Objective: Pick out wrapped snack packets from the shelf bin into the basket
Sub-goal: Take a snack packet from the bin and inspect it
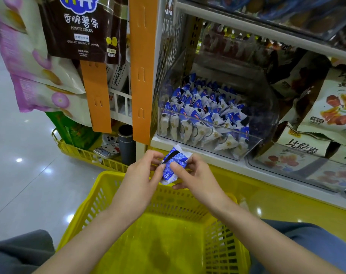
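Observation:
Both hands hold one blue-and-white wrapped snack packet above the far rim of the yellow basket. My left hand pinches the packet's left side and my right hand pinches its right side with the thumb on top. Just behind them a clear plastic shelf bin holds several more of the same blue-and-white packets. The basket's inside shows nothing in it.
An orange hanging strip runs down left of the bin. Brown potato-stick bags hang at top left. Larger snack bags fill the shelf to the right. A second yellow basket with small items stands on the floor at left.

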Tool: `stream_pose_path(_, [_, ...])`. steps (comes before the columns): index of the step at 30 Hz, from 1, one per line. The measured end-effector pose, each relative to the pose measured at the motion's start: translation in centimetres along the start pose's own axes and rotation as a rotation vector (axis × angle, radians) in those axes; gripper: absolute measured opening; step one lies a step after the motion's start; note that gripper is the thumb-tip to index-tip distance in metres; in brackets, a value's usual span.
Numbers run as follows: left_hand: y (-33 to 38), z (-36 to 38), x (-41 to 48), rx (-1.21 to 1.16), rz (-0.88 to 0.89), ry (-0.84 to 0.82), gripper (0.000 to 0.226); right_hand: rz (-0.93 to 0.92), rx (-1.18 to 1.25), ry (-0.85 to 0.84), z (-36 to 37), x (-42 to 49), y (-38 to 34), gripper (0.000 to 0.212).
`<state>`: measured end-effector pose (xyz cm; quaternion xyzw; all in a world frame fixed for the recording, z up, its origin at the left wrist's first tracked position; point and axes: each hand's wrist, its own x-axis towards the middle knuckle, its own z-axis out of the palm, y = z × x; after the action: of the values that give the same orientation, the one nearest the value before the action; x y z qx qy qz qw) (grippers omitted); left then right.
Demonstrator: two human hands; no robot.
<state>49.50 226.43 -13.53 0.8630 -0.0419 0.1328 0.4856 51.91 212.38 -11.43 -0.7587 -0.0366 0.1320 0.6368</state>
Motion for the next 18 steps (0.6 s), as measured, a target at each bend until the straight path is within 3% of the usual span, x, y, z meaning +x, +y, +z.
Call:
stream_pose_path(2, [-0.1,-0.2,-0.2,0.099,0.023,-0.011,0.016,-0.051,-0.101,0.003,0.1,-0.2,0.4,0.024])
stream_pose_path(6, [0.1,-0.6,-0.4,0.265,0.055,-0.026,0.026,-0.214,-0.379,-0.028,0.2,-0.6,1.0,0.024])
stream_pose_path(14, [0.7,-1.1,-0.3,0.260,0.039,-0.009,0.022,-0.290,-0.470,-0.071,0.2,-0.6,1.2,0.028])
stream_pose_path(18, [0.3,-1.1,-0.2,0.324,0.118,-0.009,0.021,-0.335,-0.537,-0.090,0.1,-0.8,1.4,0.024])
